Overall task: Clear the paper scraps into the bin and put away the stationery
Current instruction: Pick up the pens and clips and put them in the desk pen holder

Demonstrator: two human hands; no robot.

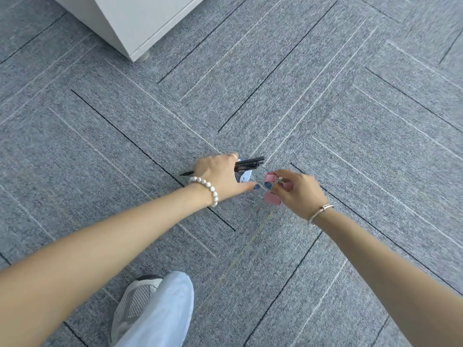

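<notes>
Over the grey carpet, my left hand (220, 175) grips black pens (249, 163) that stick out on both sides of it. Under its fingers it also holds a small blue-and-white item (244, 177), mostly hidden. Just to the right, my right hand (297, 192) pinches pink binder clips (273, 186); one clip sits at my fingertips and another hangs below them. The two hands are close together, thumbs almost touching. No paper scraps or bin are in view.
A white cabinet (140, 23) on a small foot stands at the top left. My leg in pale blue trousers and a grey trainer (140, 304) are at the bottom centre. Grey carpet tiles (338, 108) spread all around.
</notes>
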